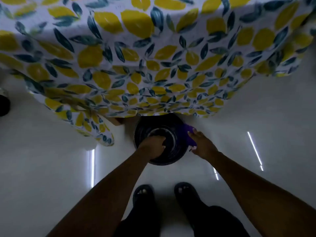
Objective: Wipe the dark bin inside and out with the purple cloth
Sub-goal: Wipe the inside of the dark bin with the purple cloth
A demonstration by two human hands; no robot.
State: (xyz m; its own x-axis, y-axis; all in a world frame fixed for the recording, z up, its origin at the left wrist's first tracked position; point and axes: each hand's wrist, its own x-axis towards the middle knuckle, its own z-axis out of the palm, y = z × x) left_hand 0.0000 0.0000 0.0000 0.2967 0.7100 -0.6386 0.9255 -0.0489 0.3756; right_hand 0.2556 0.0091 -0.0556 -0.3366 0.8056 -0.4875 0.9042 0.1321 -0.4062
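The dark round bin [168, 155] stands upright on the pale floor, partly under the hanging tablecloth. My left hand [153, 147] grips its near-left rim, fingers curled over into the inside. My right hand [202, 146] presses the purple cloth [189, 135] against the bin's right outer wall, fingers spread over the cloth. The bin's pale inner bottom ring shows between my hands. Most of the cloth is hidden under my right hand.
A table with a lemon-and-leaf patterned tablecloth [136, 65] overhangs the bin's far side. My two feet in dark sandals [143, 194] stand just behind the bin. A dark object [4, 105] sits at the far left edge. Glossy white floor [256, 117] reflects strip lights.
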